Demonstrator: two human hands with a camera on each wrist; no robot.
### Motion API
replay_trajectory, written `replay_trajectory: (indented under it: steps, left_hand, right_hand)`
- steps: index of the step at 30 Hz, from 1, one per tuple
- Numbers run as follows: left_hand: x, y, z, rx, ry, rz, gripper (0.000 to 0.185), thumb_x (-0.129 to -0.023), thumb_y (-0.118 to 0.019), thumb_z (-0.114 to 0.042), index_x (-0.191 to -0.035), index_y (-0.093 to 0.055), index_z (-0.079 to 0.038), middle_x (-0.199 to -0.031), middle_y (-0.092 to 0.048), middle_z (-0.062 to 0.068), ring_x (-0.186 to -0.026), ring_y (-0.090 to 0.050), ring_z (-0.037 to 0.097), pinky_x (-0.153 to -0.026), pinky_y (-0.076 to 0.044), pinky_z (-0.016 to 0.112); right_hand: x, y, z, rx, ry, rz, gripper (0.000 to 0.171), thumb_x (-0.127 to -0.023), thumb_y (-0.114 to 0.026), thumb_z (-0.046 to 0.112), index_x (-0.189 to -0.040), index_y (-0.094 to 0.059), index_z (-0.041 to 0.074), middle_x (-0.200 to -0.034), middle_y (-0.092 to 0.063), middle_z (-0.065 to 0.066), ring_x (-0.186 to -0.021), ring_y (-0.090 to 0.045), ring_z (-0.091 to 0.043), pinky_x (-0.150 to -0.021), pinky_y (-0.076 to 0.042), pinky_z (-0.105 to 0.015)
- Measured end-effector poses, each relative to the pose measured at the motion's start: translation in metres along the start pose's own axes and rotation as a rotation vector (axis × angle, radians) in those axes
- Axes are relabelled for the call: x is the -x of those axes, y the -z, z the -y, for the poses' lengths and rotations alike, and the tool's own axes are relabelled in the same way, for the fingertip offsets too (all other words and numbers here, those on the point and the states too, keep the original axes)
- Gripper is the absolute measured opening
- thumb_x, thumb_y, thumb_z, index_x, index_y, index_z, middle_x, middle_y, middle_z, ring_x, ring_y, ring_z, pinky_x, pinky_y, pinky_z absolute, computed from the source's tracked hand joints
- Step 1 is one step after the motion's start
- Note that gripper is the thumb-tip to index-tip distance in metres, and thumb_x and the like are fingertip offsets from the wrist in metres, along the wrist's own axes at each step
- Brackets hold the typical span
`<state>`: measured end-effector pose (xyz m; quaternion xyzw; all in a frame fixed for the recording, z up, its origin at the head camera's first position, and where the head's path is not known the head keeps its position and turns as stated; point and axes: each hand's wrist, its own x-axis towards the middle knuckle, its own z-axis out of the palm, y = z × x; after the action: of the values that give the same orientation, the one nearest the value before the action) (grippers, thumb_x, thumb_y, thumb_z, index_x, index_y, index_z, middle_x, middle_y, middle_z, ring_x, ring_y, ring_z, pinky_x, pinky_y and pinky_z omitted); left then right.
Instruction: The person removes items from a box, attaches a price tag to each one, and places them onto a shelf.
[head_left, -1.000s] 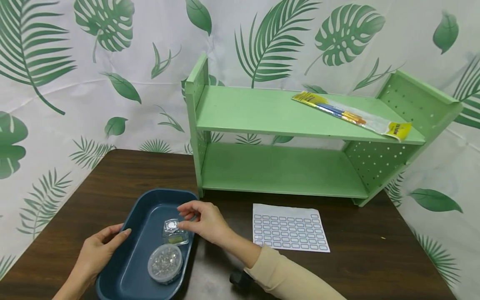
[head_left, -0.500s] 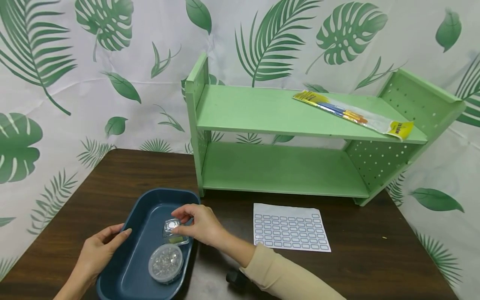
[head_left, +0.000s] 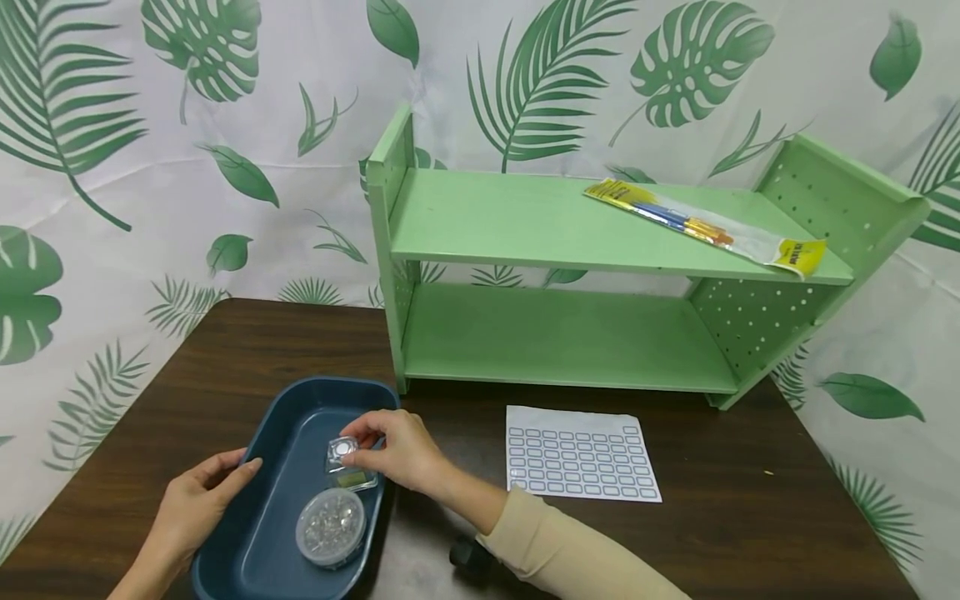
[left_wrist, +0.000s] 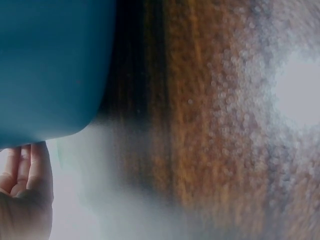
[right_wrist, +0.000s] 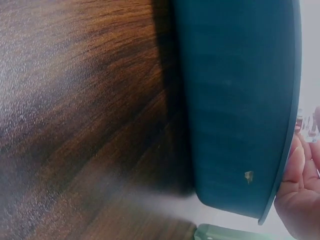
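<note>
My left hand point(head_left: 197, 492) pinches the left rim of a blue tray point(head_left: 251, 533), thumb over the inside and fingers on the outer side. In the left wrist view, its fingers show beneath the tray's edge. My right hand point(head_left: 401, 450) reaches over the tray's right side. Its thumb and fingers pinch a small clear block-shaped piece point(head_left: 342, 448) with a round white centre. Just below that piece lies a clear bottle-like body point(head_left: 354, 480) with a yellow-green patch, partly under the hand. A round clear-lidded tub point(head_left: 330, 527) of small silvery bits sits nearer the front of the tray.
A green two-tier shelf point(head_left: 555, 333) stands at the back, with a plastic packet of paintbrushes point(head_left: 693, 223) on top. In front of it lies a sheet of blank labels point(head_left: 581, 458). A black object point(head_left: 471, 554) lies by the right sleeve on the dark wooden table point(head_left: 750, 525).
My right hand has moved slightly left and down, and its thumb and fingers have closed around the clear piece. My left hand and the tray have stayed in place.
</note>
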<state>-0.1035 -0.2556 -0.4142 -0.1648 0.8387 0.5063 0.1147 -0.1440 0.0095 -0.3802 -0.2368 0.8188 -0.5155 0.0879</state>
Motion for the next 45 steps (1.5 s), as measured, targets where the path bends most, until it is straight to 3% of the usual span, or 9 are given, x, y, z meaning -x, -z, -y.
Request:
replay_trajectory:
  steps: [11,16,18,24,28,32,36,45]
  left_hand:
    - [0.001,-0.001,0.002,-0.022,-0.004,-0.010,0.066,-0.094,-0.062,-0.044,-0.137,-0.050,0.005,-0.099,-0.065,-0.012,-0.077,-0.059,0.000,-0.067,-0.055,0.024]
    - [0.001,-0.002,0.002,-0.053,0.001,-0.007,0.069,-0.094,-0.060,-0.047,-0.139,-0.048,0.004,-0.119,-0.066,0.007,-0.079,-0.057,-0.003,-0.068,-0.054,0.023]
    - [0.001,-0.002,0.003,-0.058,0.005,-0.007,0.069,-0.094,-0.060,-0.047,-0.138,-0.048,0.004,-0.121,-0.065,0.009,-0.079,-0.056,-0.003,-0.068,-0.054,0.022]
    - [0.001,-0.004,0.004,-0.036,0.011,-0.013,0.067,-0.094,-0.062,-0.046,-0.136,-0.050,0.005,-0.105,-0.067,-0.007,-0.078,-0.057,-0.002,-0.068,-0.054,0.023]
    - [0.002,-0.005,0.003,-0.013,0.009,-0.011,0.065,-0.093,-0.063,-0.045,-0.134,-0.052,0.004,-0.093,-0.063,-0.018,-0.076,-0.058,-0.001,-0.067,-0.054,0.023]
    - [0.001,-0.004,0.001,-0.007,0.006,-0.009,0.066,-0.094,-0.062,-0.045,-0.135,-0.051,0.005,-0.090,-0.062,-0.019,-0.076,-0.058,0.000,-0.066,-0.055,0.024]
    - [0.001,-0.004,-0.001,-0.008,0.008,-0.011,0.068,-0.094,-0.062,-0.045,-0.137,-0.049,0.007,-0.091,-0.063,-0.015,-0.075,-0.059,0.001,-0.066,-0.056,0.024]
    - [0.000,-0.004,0.000,0.026,0.006,-0.013,0.060,-0.093,-0.064,-0.043,-0.131,-0.055,0.003,-0.082,-0.059,-0.026,-0.074,-0.060,0.000,-0.066,-0.056,0.025]
  right_hand:
    - [0.003,-0.005,-0.005,-0.036,0.028,-0.083,0.020,-0.080,-0.077,0.003,-0.100,-0.074,-0.001,-0.086,-0.073,-0.015,-0.069,-0.054,0.005,-0.064,-0.046,-0.009]
    - [0.003,-0.004,-0.006,-0.060,0.012,-0.127,0.020,-0.082,-0.076,0.004,-0.101,-0.073,-0.002,-0.086,-0.072,-0.017,-0.067,-0.051,0.007,-0.062,-0.045,-0.009]
    - [0.003,-0.002,-0.004,-0.090,0.003,-0.142,0.020,-0.083,-0.076,0.004,-0.102,-0.073,-0.002,-0.087,-0.072,-0.018,-0.066,-0.050,0.006,-0.062,-0.045,-0.010]
    - [0.007,0.017,0.006,-0.181,0.004,-0.196,0.022,-0.085,-0.074,0.005,-0.105,-0.071,-0.002,-0.091,-0.071,-0.021,-0.068,-0.053,0.005,-0.064,-0.046,-0.011]
    - [0.016,0.035,0.008,-0.297,-0.003,-0.229,0.024,-0.085,-0.072,0.000,-0.107,-0.068,-0.007,-0.096,-0.068,-0.028,-0.072,-0.055,0.003,-0.066,-0.047,-0.012]
    - [0.027,0.054,0.013,-0.382,-0.030,-0.260,0.028,-0.085,-0.069,-0.003,-0.111,-0.065,-0.010,-0.101,-0.064,-0.033,-0.078,-0.057,0.001,-0.070,-0.049,-0.013]
    - [0.040,0.075,0.015,-0.350,-0.038,-0.275,0.028,-0.085,-0.070,-0.003,-0.112,-0.065,-0.009,-0.102,-0.065,-0.031,-0.080,-0.059,-0.001,-0.071,-0.051,-0.015]
    - [0.090,0.106,-0.008,-0.208,-0.105,-0.317,0.025,-0.085,-0.072,0.001,-0.109,-0.068,-0.006,-0.094,-0.068,-0.020,-0.076,-0.060,-0.002,-0.068,-0.051,-0.016]
